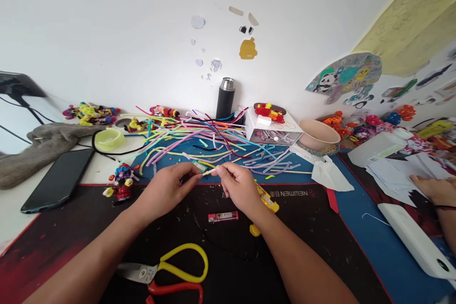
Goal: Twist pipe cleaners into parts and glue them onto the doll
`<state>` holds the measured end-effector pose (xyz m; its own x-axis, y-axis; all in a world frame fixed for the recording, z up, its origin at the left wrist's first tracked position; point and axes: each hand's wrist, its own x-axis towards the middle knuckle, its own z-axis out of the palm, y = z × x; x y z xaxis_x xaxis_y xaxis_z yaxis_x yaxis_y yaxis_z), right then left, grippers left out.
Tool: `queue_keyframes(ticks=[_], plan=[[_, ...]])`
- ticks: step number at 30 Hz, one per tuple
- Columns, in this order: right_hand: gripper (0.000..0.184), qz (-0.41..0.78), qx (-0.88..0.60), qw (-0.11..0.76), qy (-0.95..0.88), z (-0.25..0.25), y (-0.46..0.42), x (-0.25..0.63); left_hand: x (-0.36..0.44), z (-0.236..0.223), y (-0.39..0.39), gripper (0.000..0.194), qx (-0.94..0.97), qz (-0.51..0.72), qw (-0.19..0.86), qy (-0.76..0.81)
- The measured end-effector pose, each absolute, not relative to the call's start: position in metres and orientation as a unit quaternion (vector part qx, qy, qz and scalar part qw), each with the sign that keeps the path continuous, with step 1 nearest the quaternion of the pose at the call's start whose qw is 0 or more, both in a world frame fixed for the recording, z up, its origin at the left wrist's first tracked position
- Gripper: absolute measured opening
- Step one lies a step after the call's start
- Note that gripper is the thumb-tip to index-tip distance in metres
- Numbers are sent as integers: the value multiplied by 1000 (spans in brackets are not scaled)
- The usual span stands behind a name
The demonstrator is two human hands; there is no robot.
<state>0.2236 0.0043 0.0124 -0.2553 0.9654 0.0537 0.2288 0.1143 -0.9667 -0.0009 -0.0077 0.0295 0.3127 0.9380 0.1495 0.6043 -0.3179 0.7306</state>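
My left hand (pixel 176 185) and my right hand (pixel 237 183) meet over the mat's far edge, each in a pinch on a thin pale yellow stem (pixel 209 172). Whether it is a pipe cleaner or a stick I cannot tell. Behind the fingers lies a tangle of coloured pipe cleaners (pixel 188 137). A pink lighter (pixel 223 217) rests below my hands. Scissors (pixel 178 270) with one yellow and one red handle lie blades apart near my left forearm. Partly hidden by my right wrist is a yellow object (pixel 267 199).
A phone (pixel 59 180), a tape roll (pixel 109 139) and a small pipe-cleaner doll (pixel 122 183) lie at left. A black flask (pixel 225 99), a white box (pixel 272 128) and a bowl (pixel 319 137) stand along the wall. Another person's hand (pixel 432 190) touches papers (pixel 395 175) at right.
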Motion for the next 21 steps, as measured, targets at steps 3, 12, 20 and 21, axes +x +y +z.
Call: queue_keyframes(ticks=[3, 12, 20, 21], plan=[[50, 476, -475, 441, -594, 20, 7, 227, -7, 29, -4, 36, 740, 309, 282, 526], [62, 495, -457, 588, -449, 34, 22, 242, -34, 40, 7, 42, 590, 418, 255, 642], [67, 530, -435, 545, -482, 16, 23, 246, -26, 50, 5, 43, 568, 436, 280, 640], [65, 534, -437, 516, -508, 13, 21, 243, -25, 49, 5, 43, 573, 431, 283, 638]])
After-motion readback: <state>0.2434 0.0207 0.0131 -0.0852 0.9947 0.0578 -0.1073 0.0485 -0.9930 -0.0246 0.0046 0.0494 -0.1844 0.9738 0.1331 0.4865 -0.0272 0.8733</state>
